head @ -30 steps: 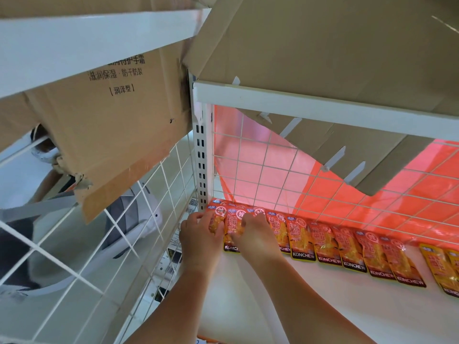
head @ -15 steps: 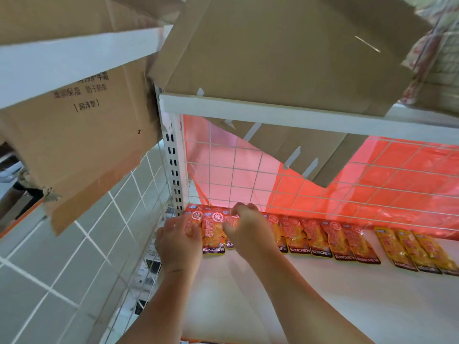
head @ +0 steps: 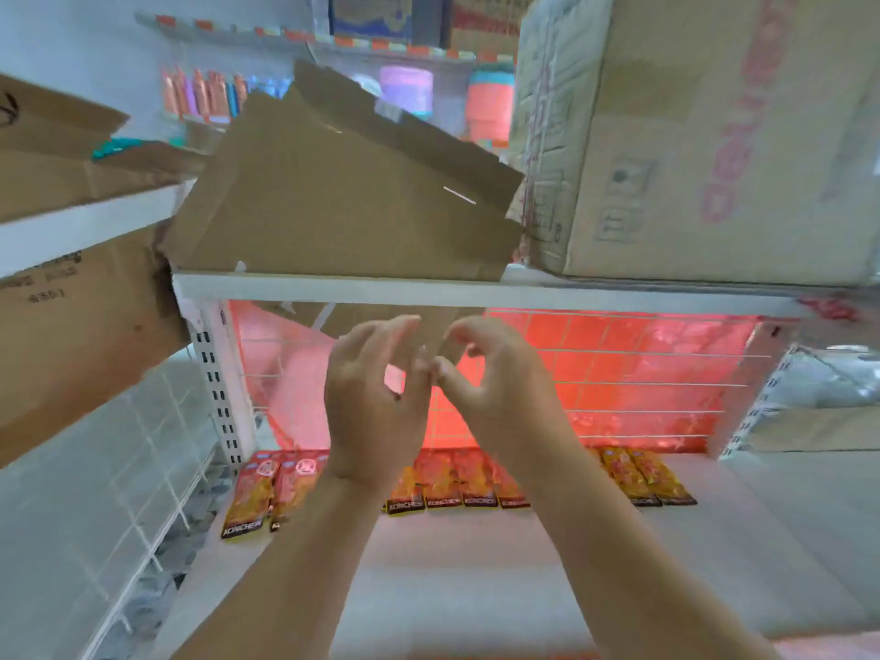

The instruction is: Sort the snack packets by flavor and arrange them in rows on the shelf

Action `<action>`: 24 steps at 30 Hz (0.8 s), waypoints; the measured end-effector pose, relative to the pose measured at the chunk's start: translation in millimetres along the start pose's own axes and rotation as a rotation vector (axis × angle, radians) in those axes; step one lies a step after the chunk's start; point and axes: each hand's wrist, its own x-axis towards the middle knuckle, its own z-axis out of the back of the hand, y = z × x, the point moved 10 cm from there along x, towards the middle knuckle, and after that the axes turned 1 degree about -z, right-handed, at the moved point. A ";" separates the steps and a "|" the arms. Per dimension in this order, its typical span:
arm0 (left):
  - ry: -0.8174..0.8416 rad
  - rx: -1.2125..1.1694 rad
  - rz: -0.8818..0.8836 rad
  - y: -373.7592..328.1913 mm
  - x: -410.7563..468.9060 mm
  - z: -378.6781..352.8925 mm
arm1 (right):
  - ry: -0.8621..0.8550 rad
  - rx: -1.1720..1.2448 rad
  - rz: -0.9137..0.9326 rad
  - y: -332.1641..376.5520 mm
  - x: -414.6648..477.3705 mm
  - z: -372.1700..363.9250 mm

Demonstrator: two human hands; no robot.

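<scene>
Both hands had come up off the row since a second ago. Left hand (head: 376, 402) and right hand (head: 497, 397) hung empty, fingers loosely curled, tips almost meeting. Snack packets (head: 447, 483) lay in one row along the back of the shelf (head: 476, 574). I'd guess that row was basically done, though I couldn't tell if more were left.

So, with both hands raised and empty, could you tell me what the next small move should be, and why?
Probably lower a hand and fetch more packets. Both the left hand and right hand hover empty, clear of the row of flat red-orange snack packets, which lies only along the back of the white shelf board, leaving its front bare.
</scene>
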 end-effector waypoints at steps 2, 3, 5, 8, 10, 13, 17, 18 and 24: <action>0.018 -0.060 -0.110 -65.9 17.9 -20.9 | -0.105 -0.056 0.043 11.5 -4.1 72.1; 0.032 -0.088 -0.157 -99.2 25.4 -32.1 | -0.149 -0.095 0.057 16.3 -7.6 108.1; 0.059 -0.142 -0.232 -166.4 38.7 -55.0 | -0.218 -0.178 0.067 22.3 -16.8 179.4; 0.125 -0.202 -0.316 -263.3 50.5 -92.5 | -0.301 -0.275 0.056 23.4 -38.2 284.3; 0.192 -0.262 -0.334 -321.5 53.0 -119.1 | -0.342 -0.370 0.045 21.0 -56.6 349.9; 0.322 -0.293 -0.354 -399.3 51.5 -164.6 | -0.425 -0.482 -0.012 8.1 -87.1 445.0; 0.537 -0.253 -0.402 -473.3 36.3 -240.2 | -0.486 -0.573 -0.140 -22.6 -127.7 542.0; 0.599 -0.250 -0.406 -485.8 29.7 -259.7 | -0.503 -0.590 -0.164 -30.2 -138.2 561.7; 0.805 -0.255 -0.450 -530.6 -4.7 -359.3 | -0.560 -0.672 -0.360 -90.7 -188.9 651.3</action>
